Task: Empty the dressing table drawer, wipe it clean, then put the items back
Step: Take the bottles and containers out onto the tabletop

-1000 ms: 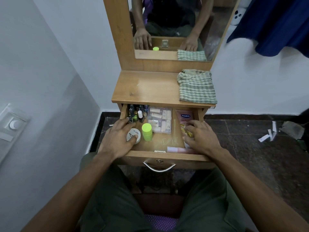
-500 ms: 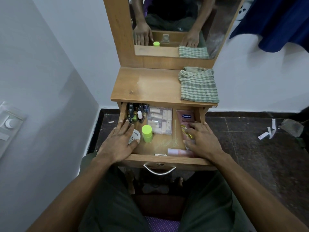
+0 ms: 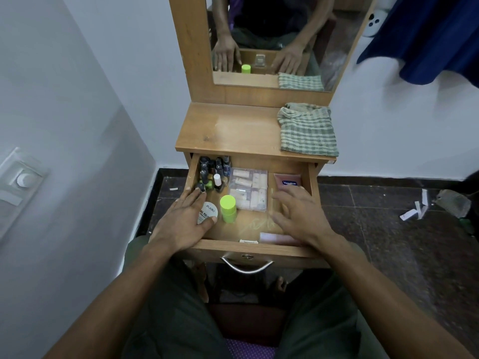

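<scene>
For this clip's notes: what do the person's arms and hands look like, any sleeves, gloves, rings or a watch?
Both forearms are bare up to the frame's lower edge, with no sleeves in view. The left hand and right hand are ungloved, and no ring, watch or bracelet shows on either wrist or on the visible fingers. The right hand is slightly blurred, so small details there cannot be confirmed.

Open wooden drawer of cosmetics; folded green checked cloth on the tabletop

Your left hand covers part of the white tin, cutting its label short. Your right hand is motion-blurred and hides the lower part of the pink tube. The dark bottles carry labels too small to read.
</scene>
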